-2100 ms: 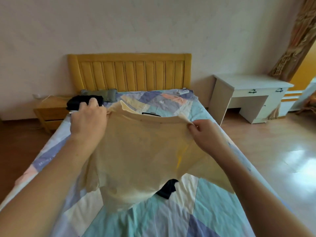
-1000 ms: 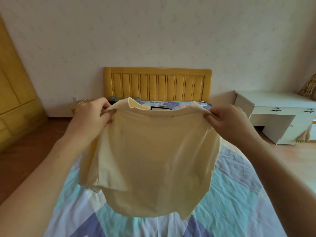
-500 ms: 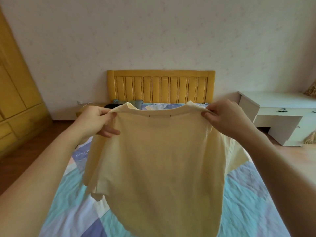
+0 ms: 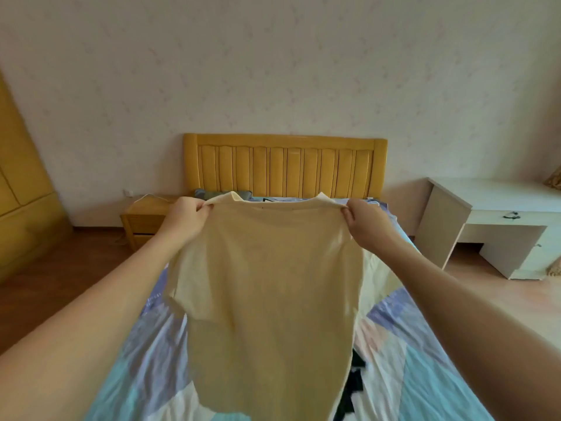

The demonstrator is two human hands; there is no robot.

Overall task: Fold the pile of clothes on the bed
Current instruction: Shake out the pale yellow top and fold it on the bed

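Note:
A pale yellow T-shirt [image 4: 270, 293] hangs spread out in the air over the bed [image 4: 425, 360], its back toward me. My left hand [image 4: 185, 218] pinches its left shoulder and my right hand [image 4: 365, 226] pinches its right shoulder, both at the same height. The hem drops out of the bottom of the view. A dark garment [image 4: 353, 387] lies on the patchwork sheet, partly hidden behind the shirt's lower right edge. A grey-green folded item [image 4: 212, 194] shows at the head of the bed, just above the collar.
The yellow wooden headboard [image 4: 285, 165] stands against the wall. A wooden nightstand [image 4: 142, 217] is left of the bed, a white desk [image 4: 491, 220] right of it, and a yellow wardrobe [image 4: 21, 189] at the far left. Wooden floor runs along both sides.
Both hands have lifted the shirt off the bed and pulled its shoulders apart, so it now hangs flat and full length. The view has tilted up toward the wall.

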